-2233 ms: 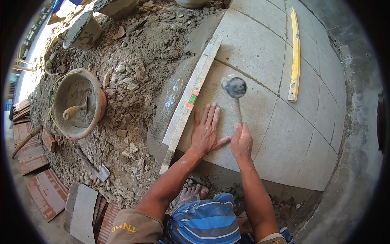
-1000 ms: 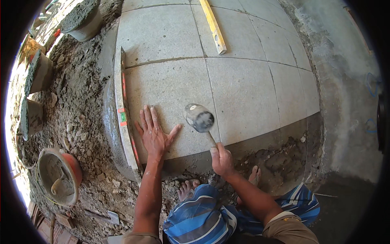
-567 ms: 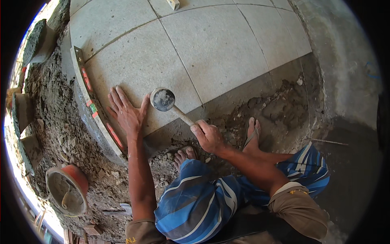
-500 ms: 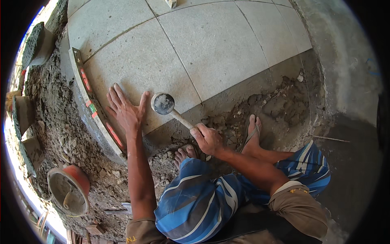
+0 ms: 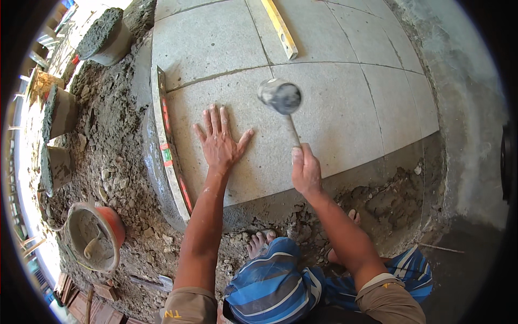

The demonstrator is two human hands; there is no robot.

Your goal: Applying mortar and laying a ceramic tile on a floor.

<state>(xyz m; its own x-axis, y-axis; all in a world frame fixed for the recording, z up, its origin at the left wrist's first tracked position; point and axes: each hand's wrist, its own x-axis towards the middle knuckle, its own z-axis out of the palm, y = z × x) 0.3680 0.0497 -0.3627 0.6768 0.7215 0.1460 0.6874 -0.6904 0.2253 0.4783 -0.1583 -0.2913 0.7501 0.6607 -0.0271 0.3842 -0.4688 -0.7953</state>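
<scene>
My left hand (image 5: 219, 144) lies flat with spread fingers on a pale grey floor tile (image 5: 245, 175) at the front left. My right hand (image 5: 306, 171) grips the thin handle of a mallet (image 5: 281, 97). Its dark-faced, pale-sided head is smeared by motion over the tiles, to the right of my left hand; I cannot tell whether it touches them. Along the tile's left edge runs a spirit level (image 5: 171, 167) with red and green vial windows, just left of my left hand.
A yellow bar-shaped level (image 5: 281, 32) lies on the far tiles. Grey mortar (image 5: 345, 175) and rubble border the front edge. At left stand a red bucket (image 5: 116, 224) holding mortar and a trowel (image 5: 94, 247), plus several mortar-filled buckets (image 5: 110, 46). A taut string (image 5: 423, 189) runs at right.
The mallet and my right hand have moved forward and right, away from my left hand. My left hand stays spread on the tile, farther forward. The view has shifted, showing more far tiles.
</scene>
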